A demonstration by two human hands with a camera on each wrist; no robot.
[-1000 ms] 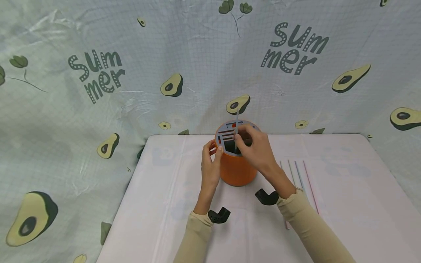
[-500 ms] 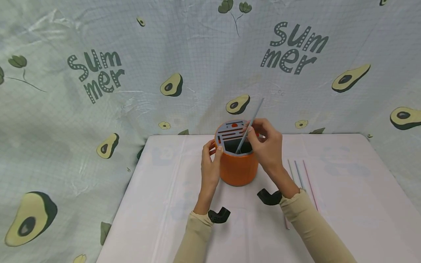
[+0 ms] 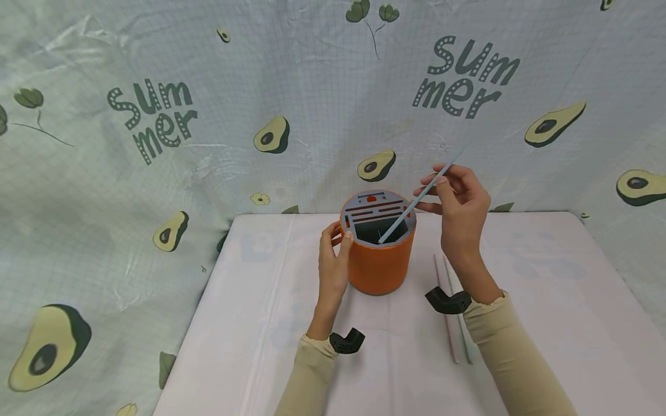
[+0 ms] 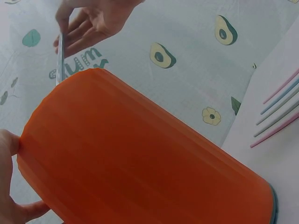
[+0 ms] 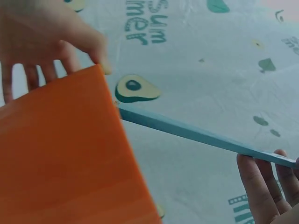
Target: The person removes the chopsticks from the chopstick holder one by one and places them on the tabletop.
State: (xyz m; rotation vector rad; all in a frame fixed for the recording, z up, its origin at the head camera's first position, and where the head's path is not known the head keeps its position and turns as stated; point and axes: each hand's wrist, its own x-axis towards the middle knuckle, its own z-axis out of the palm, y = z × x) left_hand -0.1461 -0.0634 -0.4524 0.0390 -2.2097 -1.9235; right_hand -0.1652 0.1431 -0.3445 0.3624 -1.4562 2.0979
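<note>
An orange knife block [image 3: 380, 268], round with a grey slotted top [image 3: 374, 202], stands upright on the table. One large dark opening sits at the front of that top. My left hand [image 3: 334, 266] grips the block's left side, thumb at the rim. Up and to the right of the block, my right hand [image 3: 464, 216] pinches a light blue chopstick [image 3: 413, 204] near its upper end. The chopstick slants, its lower end at the large opening. In the right wrist view, the chopstick [image 5: 182, 129] meets the block's rim, and fingers [image 5: 259, 191] support it from below.
Several pink, blue and greyish chopsticks [image 4: 278, 122] lie side by side on the white table [image 3: 291, 323], right of the block and partly hidden by my right forearm. A cloth [image 3: 312, 86] printed with avocados hangs behind the table.
My right hand has moved up and right, away from the block's top. The blue chopstick has tipped from nearly upright to a rightward slant. My left hand stays on the block.
</note>
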